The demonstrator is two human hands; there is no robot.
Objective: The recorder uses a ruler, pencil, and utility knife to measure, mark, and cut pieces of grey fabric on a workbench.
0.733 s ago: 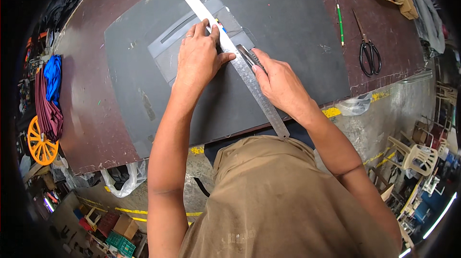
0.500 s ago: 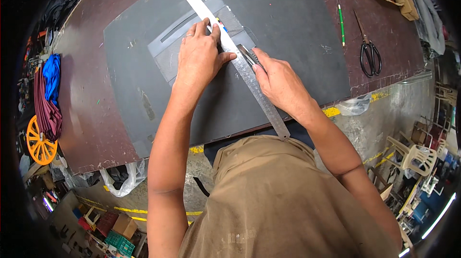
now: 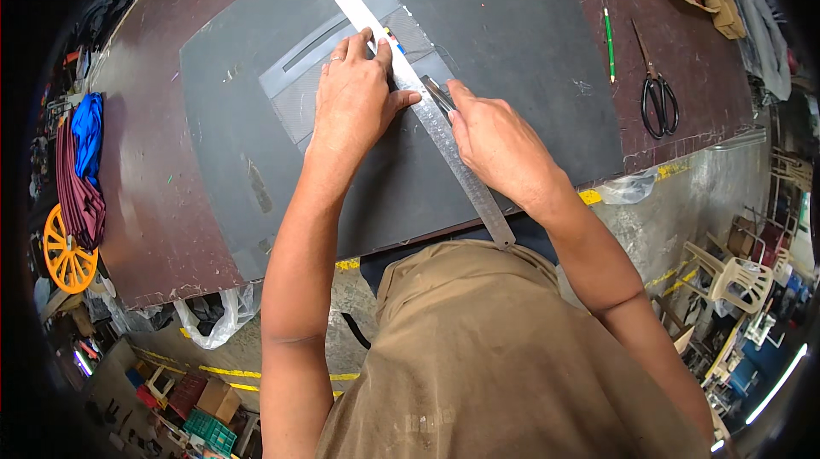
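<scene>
1. Two hands work on a dark cutting mat (image 3: 512,49): the left hand (image 3: 354,105) lies flat, pressing a long steel ruler (image 3: 410,87) onto a grey mesh piece (image 3: 299,96).
2. Right hand (image 3: 495,143) grips a utility knife (image 3: 437,93) against the ruler's edge.
3. Black scissors (image 3: 658,105) and a green pencil (image 3: 609,45) lie well apart on the brown table (image 3: 145,160).

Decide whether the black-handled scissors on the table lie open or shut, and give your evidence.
Shut. The scissors lie flat on the brown table, blades together in one line, the two handle loops side by side.
</scene>
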